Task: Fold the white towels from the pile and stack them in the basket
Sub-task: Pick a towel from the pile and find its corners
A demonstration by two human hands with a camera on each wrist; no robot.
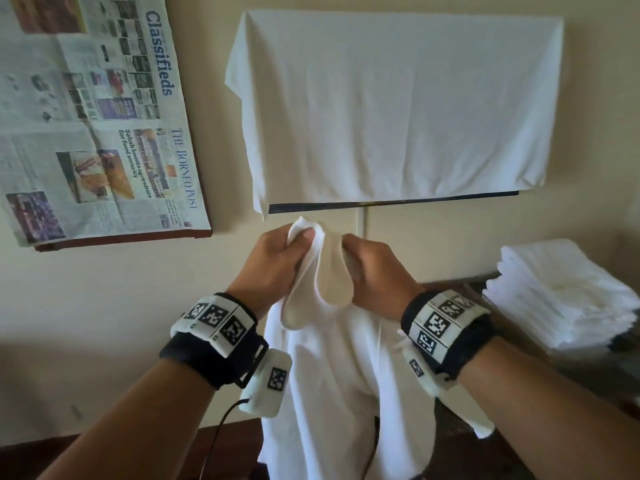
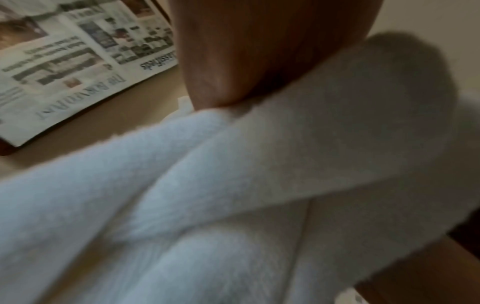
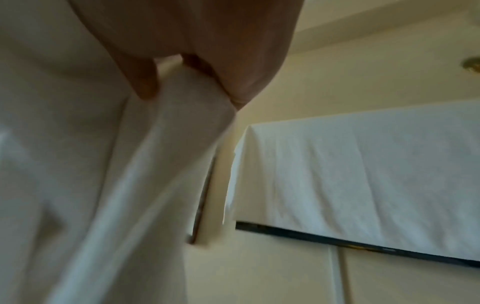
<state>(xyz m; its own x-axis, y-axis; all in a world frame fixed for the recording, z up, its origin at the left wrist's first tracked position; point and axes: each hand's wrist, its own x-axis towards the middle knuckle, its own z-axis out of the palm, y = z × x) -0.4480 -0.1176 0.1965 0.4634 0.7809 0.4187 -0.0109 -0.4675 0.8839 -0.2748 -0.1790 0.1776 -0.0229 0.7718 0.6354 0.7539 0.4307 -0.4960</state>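
Both hands are raised close together in front of the wall, just below the cloth-draped screen (image 1: 394, 105), and a white towel (image 1: 332, 375) hangs down from them. The left hand (image 1: 277, 261) pinches the towel's top edge, its thumb pressed over a bunched corner that pokes up above the knuckles; the left wrist view shows the thumb (image 2: 249, 67) clamped on thick folded terry. The right hand (image 1: 372, 271), just beside the left one and nearly touching it, has its fingers curled round the neighbouring fold of the same edge; in the right wrist view its fingertips (image 3: 145, 82) press into the cloth, which falls away below them in long pleats. Between the two hands the edge sags into two rounded loops, and the rest of the towel drops straight down between the forearms. To the right of the screen, and lower, a stack of folded white towels (image 1: 561, 299) lies on a dark surface. To the left of the screen, a newspaper (image 1: 93, 112) covers a frame on the wall.
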